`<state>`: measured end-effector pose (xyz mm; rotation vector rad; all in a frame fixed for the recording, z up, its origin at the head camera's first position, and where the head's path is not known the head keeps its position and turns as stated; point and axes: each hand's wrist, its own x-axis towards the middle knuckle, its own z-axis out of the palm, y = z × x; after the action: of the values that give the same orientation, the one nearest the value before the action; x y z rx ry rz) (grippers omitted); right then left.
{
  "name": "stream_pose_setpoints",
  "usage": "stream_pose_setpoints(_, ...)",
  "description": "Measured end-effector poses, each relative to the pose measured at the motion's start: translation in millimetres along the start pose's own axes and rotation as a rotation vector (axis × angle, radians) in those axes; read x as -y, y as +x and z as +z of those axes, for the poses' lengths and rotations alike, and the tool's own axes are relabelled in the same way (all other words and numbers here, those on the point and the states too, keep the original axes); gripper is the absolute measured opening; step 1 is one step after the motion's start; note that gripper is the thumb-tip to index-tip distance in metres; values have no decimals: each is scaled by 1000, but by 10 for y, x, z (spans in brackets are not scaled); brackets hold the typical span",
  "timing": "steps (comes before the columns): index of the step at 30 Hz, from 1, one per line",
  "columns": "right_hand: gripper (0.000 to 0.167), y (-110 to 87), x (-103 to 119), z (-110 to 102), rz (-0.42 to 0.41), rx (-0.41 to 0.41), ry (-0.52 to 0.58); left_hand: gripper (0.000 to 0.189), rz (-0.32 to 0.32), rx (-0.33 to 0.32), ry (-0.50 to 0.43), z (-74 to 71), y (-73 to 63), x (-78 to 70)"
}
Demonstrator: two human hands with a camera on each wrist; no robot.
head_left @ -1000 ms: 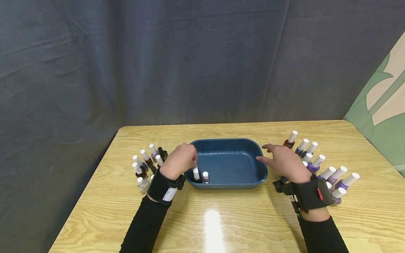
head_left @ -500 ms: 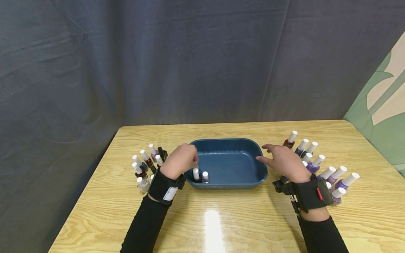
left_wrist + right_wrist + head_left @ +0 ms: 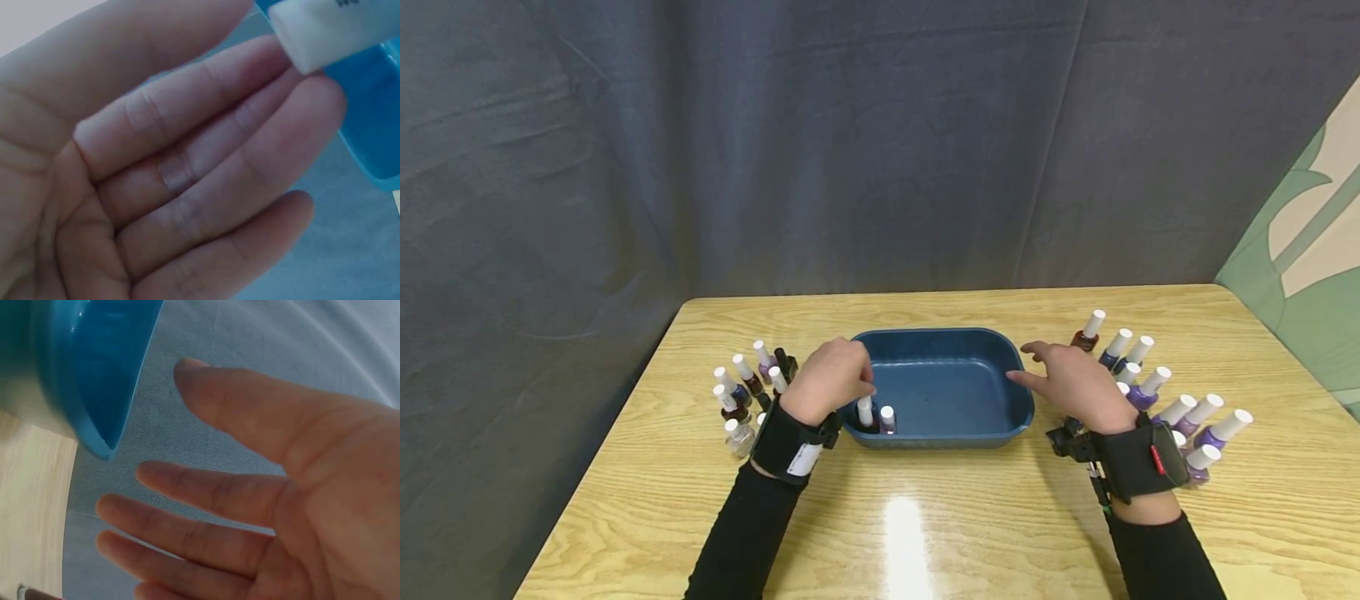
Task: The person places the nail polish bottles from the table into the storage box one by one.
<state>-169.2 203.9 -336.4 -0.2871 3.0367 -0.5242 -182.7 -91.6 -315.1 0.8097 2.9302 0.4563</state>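
Observation:
My left hand reaches over the left end of a dark blue tray. At its fingertips in the left wrist view is the white cap of a nail polish bottle, which it appears to pinch. The thumb tip and the bottle's body are out of sight there. Just below this hand, two white-capped nail polish bottles, a left one and a right one, stand in the tray's front left corner. My right hand hovers at the tray's right end, fingers spread and holding nothing.
Several nail polish bottles stand left of the tray, partly behind the left wrist. A larger group, many with purple polish, stands on the right around the right wrist. A grey curtain hangs behind the wooden table.
My left hand has shifted slightly to the right over the tray's left end. The right hand and the standing bottles have stayed in place.

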Motion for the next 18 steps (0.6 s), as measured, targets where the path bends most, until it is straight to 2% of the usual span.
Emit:
stream_pose_setpoints(6,54,-3,-34,-5,-4,3,-5,17,-1,-51,37,-150,-59,28)
stream_pose_setpoints(10,53,-2,-45,-4,-16,-6,-7,12,-66,-71,77,-322,-125,103)
stream_pose_setpoints(13,54,6,-38,-3,-19,-7,-1,10,-112,-89,98,-451,-219,184)
stream_pose_setpoints(18,54,8,-28,0,-9,-3,-4,5,-126,-137,93,-597,-459,405)
